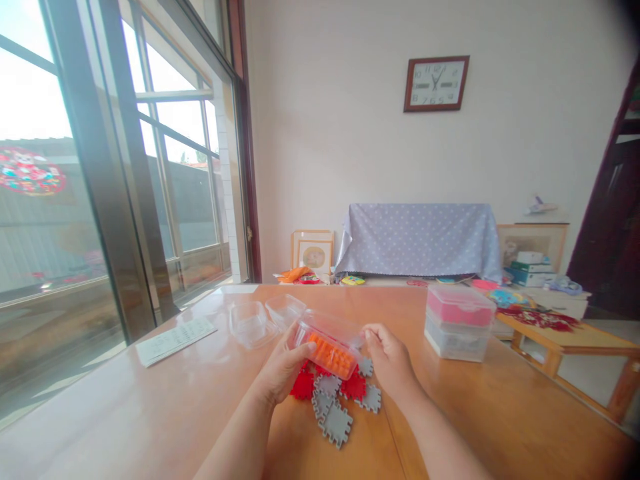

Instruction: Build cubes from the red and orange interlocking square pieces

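Note:
My left hand [290,360] is closed around a clear plastic box [326,363], its thumb over the near side. Orange pieces [333,355] with bumpy edges fill the box, which is tilted above the table. At the box's right end, the fingers of my right hand [387,353] pinch the edge of its clear lid [340,325]; how far the lid is raised is hard to tell. Under the box lie several grey toothed tiles [336,425] and red toothed tiles [354,387], partly hidden by it and by my left hand.
Clear tubs [249,325] stand behind my left hand, beside a printed sheet [176,340]. To the right is a stacked box [457,323], pink above and clear below. The wooden table [200,413] ends before a cloth-covered piece of furniture [420,240].

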### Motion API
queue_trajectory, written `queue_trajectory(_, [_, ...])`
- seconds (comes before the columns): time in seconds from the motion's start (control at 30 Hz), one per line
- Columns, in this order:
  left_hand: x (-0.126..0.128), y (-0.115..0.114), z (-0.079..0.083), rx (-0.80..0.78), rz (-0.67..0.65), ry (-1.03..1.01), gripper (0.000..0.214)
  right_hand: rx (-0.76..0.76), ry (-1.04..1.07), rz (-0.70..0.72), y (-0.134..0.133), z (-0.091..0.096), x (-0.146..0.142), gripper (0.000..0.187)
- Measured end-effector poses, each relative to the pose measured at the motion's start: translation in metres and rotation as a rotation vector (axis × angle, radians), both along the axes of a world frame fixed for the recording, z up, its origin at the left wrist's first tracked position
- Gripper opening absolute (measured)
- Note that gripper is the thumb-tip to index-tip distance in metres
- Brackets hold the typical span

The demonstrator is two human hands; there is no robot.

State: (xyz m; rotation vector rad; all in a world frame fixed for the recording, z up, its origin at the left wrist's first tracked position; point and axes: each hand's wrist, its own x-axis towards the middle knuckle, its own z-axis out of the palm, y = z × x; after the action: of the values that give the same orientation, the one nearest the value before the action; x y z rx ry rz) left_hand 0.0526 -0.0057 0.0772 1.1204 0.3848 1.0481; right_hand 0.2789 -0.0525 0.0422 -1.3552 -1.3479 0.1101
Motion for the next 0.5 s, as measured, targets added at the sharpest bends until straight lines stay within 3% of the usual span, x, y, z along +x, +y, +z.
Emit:
queue_trajectory(0.33, [-0.008,0.008,-0.011,-0.058,0.022,0.201,0.085,0.162,-0.067,-0.107,-0.004,-0.001,-0.008,0.030])
queue_trajectory(0.5, [-0.017,0.023,-0.020,-0.195,-0.112,0.160,0.058,0.234,-0.202,-0.090,-0.010,0.004,-0.012,0.025])
